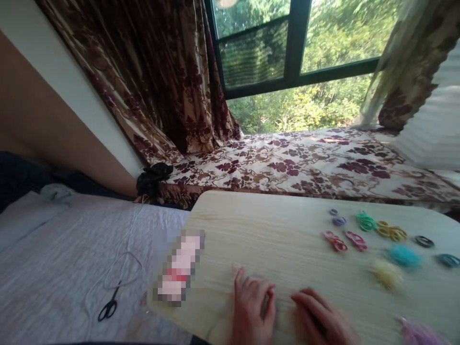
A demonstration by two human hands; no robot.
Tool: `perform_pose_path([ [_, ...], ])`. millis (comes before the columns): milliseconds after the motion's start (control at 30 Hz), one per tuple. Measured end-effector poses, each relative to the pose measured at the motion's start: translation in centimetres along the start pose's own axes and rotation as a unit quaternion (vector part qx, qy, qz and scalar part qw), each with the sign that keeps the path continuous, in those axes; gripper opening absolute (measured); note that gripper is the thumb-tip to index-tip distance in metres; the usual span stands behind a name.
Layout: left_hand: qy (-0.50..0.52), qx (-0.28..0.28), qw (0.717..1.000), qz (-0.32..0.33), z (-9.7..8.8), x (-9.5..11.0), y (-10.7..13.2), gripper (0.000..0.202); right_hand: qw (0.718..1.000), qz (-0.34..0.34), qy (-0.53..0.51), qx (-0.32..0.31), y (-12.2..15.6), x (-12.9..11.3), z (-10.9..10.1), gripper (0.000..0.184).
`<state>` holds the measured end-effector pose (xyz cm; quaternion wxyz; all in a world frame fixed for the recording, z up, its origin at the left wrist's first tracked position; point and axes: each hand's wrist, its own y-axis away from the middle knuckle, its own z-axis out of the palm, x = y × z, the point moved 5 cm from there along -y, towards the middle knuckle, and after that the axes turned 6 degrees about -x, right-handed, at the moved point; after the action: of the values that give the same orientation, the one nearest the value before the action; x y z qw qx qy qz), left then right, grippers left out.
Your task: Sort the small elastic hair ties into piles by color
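My left hand (pixel 253 304) rests low over the pale wooden table (pixel 251 230), fingers loosely bent and apart, with no object visible in it. A small, faint pinkish thing (pixel 237 268) lies at its fingertips, too blurred to name. To the right, my right hand (pixel 321 316) is smeared by motion; its fingers stretch leftward, apart from the thumb, and nothing shows in them. Beyond it lie hair ties in colour groups: red (pixel 336 241), pink (pixel 356 240), green (pixel 365 221), yellow (pixel 391 231), purple (pixel 338 220), turquoise (pixel 404 256), cream (pixel 387 275) and lilac (pixel 420 331).
Dark hair ties (pixel 424 241) sit near the right edge. A pixelated pink item (pixel 181 268) lies at the table's left edge. Black scissors (pixel 108 306) and a white cord (pixel 124 254) lie on the bed (pixel 53 268). Behind is a floral-covered window ledge (pixel 287 163).
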<state>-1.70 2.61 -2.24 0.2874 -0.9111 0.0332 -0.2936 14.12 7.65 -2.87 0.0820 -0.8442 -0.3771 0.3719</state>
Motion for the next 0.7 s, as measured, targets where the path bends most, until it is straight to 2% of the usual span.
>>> perform_pose_path([
  [233,0.04,-0.085,0.995,-0.017,-0.9,0.9,-0.2,0.024,1.0,0.012,-0.013,0.012,-0.5,-1.8,-0.9,0.024],
  [433,0.029,-0.11,0.993,0.024,-0.9,1.5,-0.2,0.028,1.0,0.002,-0.014,0.001,-0.7,-2.3,-0.9,0.021],
  [700,0.024,-0.134,0.99,0.017,-1.1,1.6,-0.2,0.029,1.0,0.004,-0.012,-0.006,-0.7,-2.3,-0.7,0.02],
])
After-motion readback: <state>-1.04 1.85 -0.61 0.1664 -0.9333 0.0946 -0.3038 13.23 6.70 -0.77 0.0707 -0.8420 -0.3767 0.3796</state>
